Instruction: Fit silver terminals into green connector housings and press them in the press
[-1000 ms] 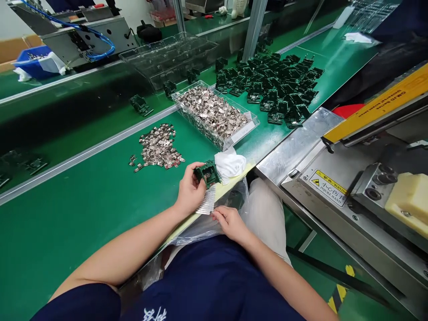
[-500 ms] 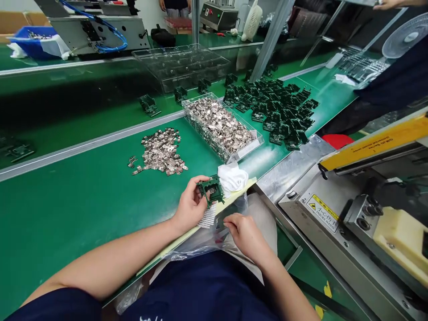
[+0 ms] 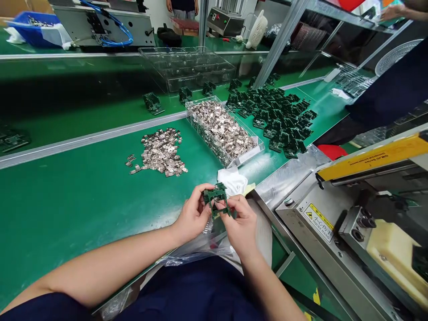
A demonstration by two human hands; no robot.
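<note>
Near the table's front edge, my left hand (image 3: 194,211) is closed on a small dark green frame-like part (image 3: 216,196), gripping its left side. My right hand (image 3: 240,218) has closed fingers at the part's right side; whether a small piece sits between the fingertips is too small to tell. Just behind the part lies a crumpled white cloth (image 3: 232,180). A loose pile of small metal pieces (image 3: 162,151) is on the green table (image 3: 83,183), and a clear box (image 3: 245,155) full of similar pieces stands beyond the cloth.
Many dark green parts (image 3: 281,118) are heaped at the back right. A metal machine (image 3: 314,214) with a yellow bar stands close on the right. Across a rail lies a clear tray (image 3: 187,67). Another person's dark sleeve (image 3: 394,89) shows at the upper right.
My right hand has moved up and left from below the part to touch its right side. The part is turned somewhat in my left hand. The camera view has shifted slightly.
</note>
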